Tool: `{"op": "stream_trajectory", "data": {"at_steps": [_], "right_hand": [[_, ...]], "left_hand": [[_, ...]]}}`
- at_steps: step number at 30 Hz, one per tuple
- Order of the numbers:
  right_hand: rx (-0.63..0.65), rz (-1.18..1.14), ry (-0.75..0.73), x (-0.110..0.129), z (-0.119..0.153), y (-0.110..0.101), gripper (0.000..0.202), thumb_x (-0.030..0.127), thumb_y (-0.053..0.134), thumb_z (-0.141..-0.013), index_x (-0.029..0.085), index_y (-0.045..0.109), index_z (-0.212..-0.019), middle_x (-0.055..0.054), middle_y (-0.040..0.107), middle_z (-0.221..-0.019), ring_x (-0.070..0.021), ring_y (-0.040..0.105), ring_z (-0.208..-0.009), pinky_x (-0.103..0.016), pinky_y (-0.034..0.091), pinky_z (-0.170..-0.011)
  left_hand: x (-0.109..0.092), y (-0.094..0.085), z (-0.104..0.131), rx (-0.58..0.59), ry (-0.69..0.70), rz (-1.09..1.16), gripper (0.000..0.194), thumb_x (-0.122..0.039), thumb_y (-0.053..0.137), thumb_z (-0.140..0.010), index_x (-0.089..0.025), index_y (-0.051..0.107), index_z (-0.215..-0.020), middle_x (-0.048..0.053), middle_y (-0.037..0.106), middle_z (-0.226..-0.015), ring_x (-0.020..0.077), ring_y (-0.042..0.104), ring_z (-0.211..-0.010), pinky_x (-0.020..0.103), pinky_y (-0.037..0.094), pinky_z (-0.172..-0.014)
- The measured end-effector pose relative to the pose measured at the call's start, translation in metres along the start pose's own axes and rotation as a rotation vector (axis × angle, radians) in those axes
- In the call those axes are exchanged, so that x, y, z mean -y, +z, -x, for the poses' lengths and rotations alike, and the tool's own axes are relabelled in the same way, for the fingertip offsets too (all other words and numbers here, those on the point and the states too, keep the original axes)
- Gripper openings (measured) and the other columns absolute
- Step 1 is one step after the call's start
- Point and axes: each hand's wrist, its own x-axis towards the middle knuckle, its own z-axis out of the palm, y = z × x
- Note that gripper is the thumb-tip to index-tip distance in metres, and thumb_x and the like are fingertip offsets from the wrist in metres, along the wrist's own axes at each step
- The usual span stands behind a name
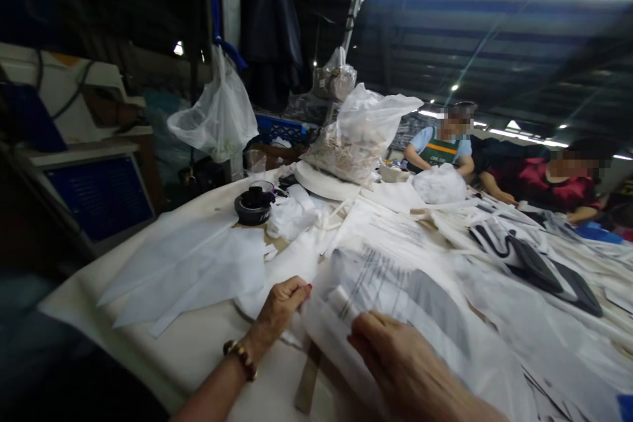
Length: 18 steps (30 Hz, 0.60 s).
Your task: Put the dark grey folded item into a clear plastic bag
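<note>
My left hand (281, 306), with a bead bracelet at the wrist, pinches the edge of a white fabric piece (376, 283) lying on the work table (208, 343). My right hand (390, 359) rests on the same piece lower down and grips a small white cylindrical stick (342, 302) against it. The fabric has grey line markings and blurs with motion. Other white fabric pieces (188, 270) lie spread to the left of my hands.
A black round dispenser (254, 204) sits behind the fabric. Filled plastic bags (359, 135) and a hanging bag (220, 115) stand at the back. Two other people work at the far right, near black shaped pieces (548, 273). A blue-screened machine (99, 194) stands at left.
</note>
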Motion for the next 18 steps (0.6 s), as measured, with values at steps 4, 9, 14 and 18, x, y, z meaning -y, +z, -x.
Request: {"op": "stream_trajectory", "data": {"at_steps": [4, 9, 14, 18], "right_hand": [[0.086, 0.301, -0.037, 0.019, -0.057, 0.017, 0.019, 0.01, 0.04, -0.089, 0.018, 0.058, -0.089, -0.006, 0.065, -0.085, -0.019, 0.062, -0.079, -0.027, 0.037, -0.064], [0.104, 0.372, 0.1, 0.021, -0.078, 0.031, 0.019, 0.008, 0.043, -0.085, 0.013, 0.06, -0.087, -0.013, 0.068, -0.084, -0.0262, 0.065, -0.081, -0.031, 0.04, -0.063], [0.046, 0.357, 0.299, 0.023, -0.081, 0.024, 0.015, 0.016, 0.054, -0.082, 0.009, 0.055, -0.096, -0.017, 0.068, -0.077, -0.0287, 0.067, -0.076, -0.029, 0.039, -0.057], [-0.004, 0.313, 0.356, 0.013, -0.078, 0.018, 0.024, 0.023, 0.06, -0.08, 0.011, 0.052, -0.098, -0.013, 0.069, -0.077, -0.0265, 0.067, -0.076, -0.027, 0.037, -0.057]], "left_hand": [[0.003, 0.002, 0.0, -0.012, 0.035, -0.017, 0.035, -0.047, 0.044, -0.075, -0.02, 0.04, -0.054, -0.006, 0.034, -0.048, 0.0103, 0.032, -0.048, 0.024, 0.028, -0.05], [0.007, 0.005, 0.0, -0.035, 0.085, -0.052, 0.033, -0.045, 0.041, -0.077, -0.02, 0.038, -0.055, -0.005, 0.033, -0.053, 0.0116, 0.033, -0.053, 0.025, 0.028, -0.052], [0.015, 0.006, -0.001, -0.06, 0.117, -0.109, 0.033, -0.045, 0.041, -0.078, -0.02, 0.041, -0.056, -0.003, 0.04, -0.056, 0.0135, 0.039, -0.059, 0.026, 0.03, -0.057], [0.018, 0.01, -0.001, -0.106, 0.134, -0.166, 0.031, -0.043, 0.041, -0.077, -0.02, 0.046, -0.057, -0.002, 0.045, -0.057, 0.0142, 0.043, -0.06, 0.027, 0.033, -0.06]]}}
